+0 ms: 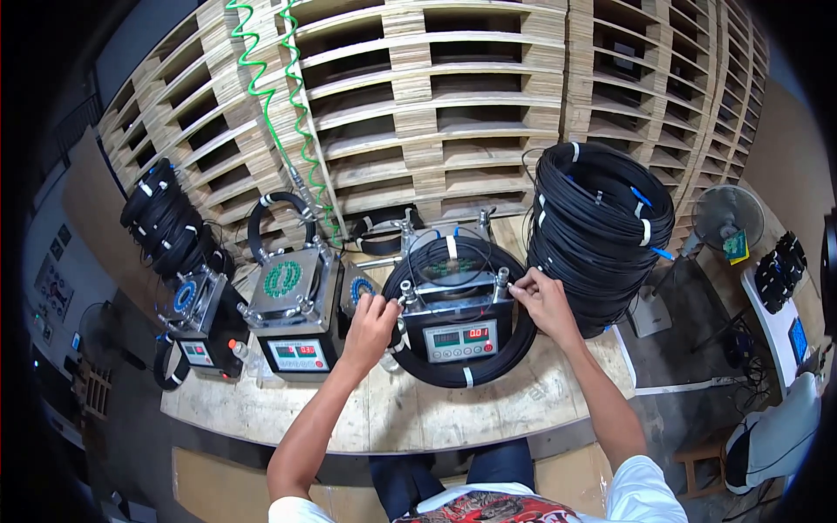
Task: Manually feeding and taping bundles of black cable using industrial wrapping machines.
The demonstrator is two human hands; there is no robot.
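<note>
In front of me stands a box-shaped polishing machine [418,329] with a metal top and a front panel with a lit red display. A coil of black cable [501,370], bound with white ties, hangs around it. My left hand [373,324] is closed beside the left clamp post [406,292]. Beside the right clamp post [502,281], my right hand [542,301] pinches with thumb and forefinger. What either set of fingertips holds is too small to make out. Part of the machine's top plate [451,268] is covered by cable loops.
Two similar machines, one [292,322] nearer and one [196,324] farther left, stand on the wooden table [288,412]. A tall stack of black cable coils [584,248] rises at the right. Behind are stacked wooden pallets [418,105] and green coiled air hoses [255,65]. A fan [728,218] stands at right.
</note>
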